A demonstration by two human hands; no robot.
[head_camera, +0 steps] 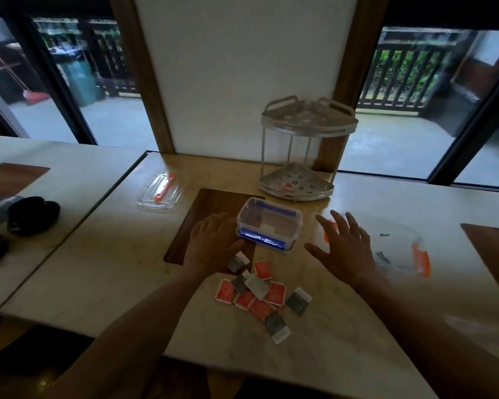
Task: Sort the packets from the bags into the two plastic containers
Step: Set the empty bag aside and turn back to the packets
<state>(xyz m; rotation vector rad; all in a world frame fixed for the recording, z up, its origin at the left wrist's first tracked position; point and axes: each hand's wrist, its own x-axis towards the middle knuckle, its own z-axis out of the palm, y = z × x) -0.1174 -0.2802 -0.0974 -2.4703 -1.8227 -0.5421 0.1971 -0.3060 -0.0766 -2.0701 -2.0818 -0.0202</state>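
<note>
Several red packets (274, 293) and dark grey packets (298, 302) lie in a loose pile on the table's near middle. Behind the pile stands a clear plastic container with blue clips (270, 223), open on top. My left hand (213, 241) rests flat beside its left wall, fingers apart, holding nothing. My right hand (342, 246) hovers to the container's right with fingers spread and empty. A clear bag with an orange seal (398, 249) lies right of that hand, with a few packets inside. A clear lid with an orange strip (160, 192) lies at the far left.
A two-tier metal corner rack (303, 156) stands behind the container against the wall. A dark wooden placemat (202, 223) lies under my left hand. Black items (32, 214) sit on the neighbouring table at the left. Another wooden mat (493, 249) is at the right edge.
</note>
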